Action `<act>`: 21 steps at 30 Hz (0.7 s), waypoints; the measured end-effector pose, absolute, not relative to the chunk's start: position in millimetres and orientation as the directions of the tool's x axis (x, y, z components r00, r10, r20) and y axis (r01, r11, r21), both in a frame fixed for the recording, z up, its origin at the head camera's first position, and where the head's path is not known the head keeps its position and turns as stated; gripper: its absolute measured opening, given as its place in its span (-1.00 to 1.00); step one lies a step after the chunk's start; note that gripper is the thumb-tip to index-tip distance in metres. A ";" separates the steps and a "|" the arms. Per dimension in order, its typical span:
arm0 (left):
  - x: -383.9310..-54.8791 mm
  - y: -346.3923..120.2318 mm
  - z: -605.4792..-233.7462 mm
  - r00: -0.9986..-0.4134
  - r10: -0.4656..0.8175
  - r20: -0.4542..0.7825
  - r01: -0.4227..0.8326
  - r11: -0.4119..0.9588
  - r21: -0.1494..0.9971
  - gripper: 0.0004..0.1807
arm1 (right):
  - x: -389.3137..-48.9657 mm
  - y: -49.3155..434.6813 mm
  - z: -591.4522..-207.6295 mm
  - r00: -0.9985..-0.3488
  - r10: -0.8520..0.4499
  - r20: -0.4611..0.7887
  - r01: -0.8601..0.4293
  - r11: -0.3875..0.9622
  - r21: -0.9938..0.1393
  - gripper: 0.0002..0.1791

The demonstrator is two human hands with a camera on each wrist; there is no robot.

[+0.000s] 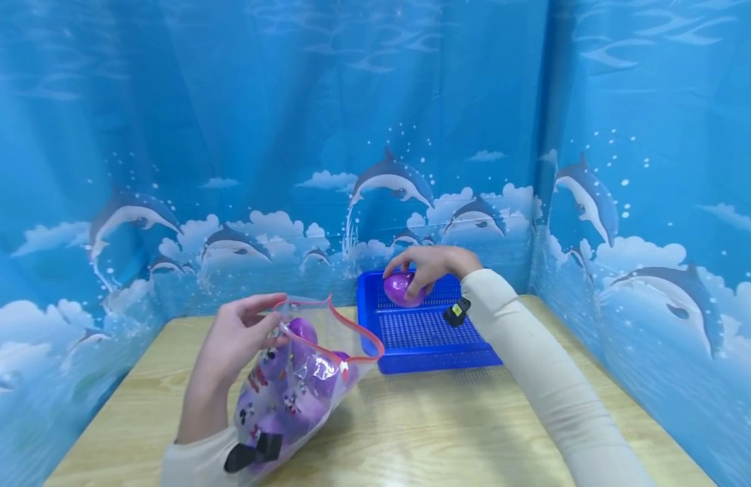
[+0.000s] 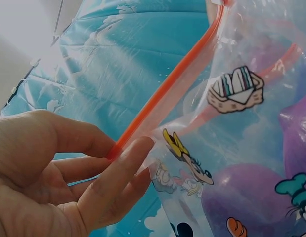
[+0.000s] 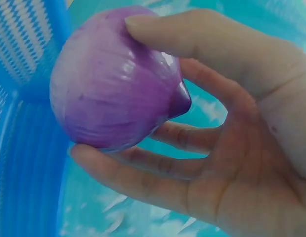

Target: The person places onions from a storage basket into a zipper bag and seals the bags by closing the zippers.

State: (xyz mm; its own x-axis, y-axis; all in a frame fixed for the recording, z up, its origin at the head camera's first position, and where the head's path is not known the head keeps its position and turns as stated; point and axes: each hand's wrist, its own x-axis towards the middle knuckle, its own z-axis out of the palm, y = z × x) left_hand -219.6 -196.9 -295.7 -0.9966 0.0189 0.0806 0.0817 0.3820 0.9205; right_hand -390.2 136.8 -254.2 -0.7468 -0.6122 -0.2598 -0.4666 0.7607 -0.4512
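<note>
A clear zip bag [image 1: 302,392] with a red-orange zip edge and cartoon prints holds several purple onions [image 1: 314,406]. My left hand [image 1: 244,338] pinches the bag's rim between thumb and fingers, and the left wrist view shows that grip on the zip edge [image 2: 167,84]. The bag's mouth gapes toward the right. Over a blue plastic basket [image 1: 436,358], my right hand [image 1: 432,264] grips one glossy purple onion [image 1: 402,289]. Its pointed tip faces my palm in the right wrist view, with thumb and fingers around the onion [image 3: 113,84].
The basket has perforated walls and stands at the back of a light wooden table [image 1: 424,426]. Behind and to the sides hangs a blue curtain [image 1: 278,135] printed with dolphins and clouds. Black wrist cameras [image 1: 456,312] sit on both sleeves.
</note>
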 end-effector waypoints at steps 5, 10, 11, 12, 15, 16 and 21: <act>-219.4 -197.2 -293.6 -0.995 0.023 0.099 0.101 0.379 0.920 -0.48 | -369.6 116.1 -238.9 -0.713 -0.668 -0.212 -0.557 0.724 -0.407 -0.29; -218.7 -197.1 -293.1 -0.994 0.023 0.106 0.107 0.376 0.920 -0.48 | -350.0 100.3 -226.5 -0.675 -0.724 -0.146 -0.664 0.681 -0.308 -0.29; -218.6 -197.0 -293.3 -0.994 0.022 0.105 0.106 0.378 0.920 -0.48 | -346.7 97.6 -225.0 -0.666 -0.733 -0.137 -0.680 0.672 -0.293 -0.30; -218.5 -196.7 -293.5 -0.994 0.020 0.103 0.103 0.381 0.919 -0.48 | -343.8 95.1 -223.6 -0.659 -0.740 -0.131 -0.692 0.666 -0.279 -0.30; -218.2 -196.2 -294.0 -0.995 0.016 0.095 0.094 0.383 0.919 -0.48 | -336.2 89.1 -221.2 -0.647 -0.752 -0.121 -0.711 0.653 -0.259 -0.30; -218.2 -196.2 -294.1 -0.995 0.015 0.094 0.092 0.384 0.919 -0.48 | -333.9 87.4 -220.5 -0.642 -0.757 -0.118 -0.718 0.648 -0.255 -0.30; -218.0 -196.4 -293.8 -0.996 0.014 0.087 0.085 0.387 0.918 -0.48 | -323.5 80.0 -216.8 -0.616 -0.782 -0.090 -0.754 0.619 -0.221 -0.30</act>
State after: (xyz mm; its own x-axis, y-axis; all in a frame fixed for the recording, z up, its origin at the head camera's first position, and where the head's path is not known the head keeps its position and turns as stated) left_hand -218.0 -196.4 -293.8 -0.9961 0.0138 0.0869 0.0854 0.3868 0.9182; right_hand -323.5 80.0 -216.8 -0.6164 -0.7823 -0.0900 -0.7536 0.6192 -0.2209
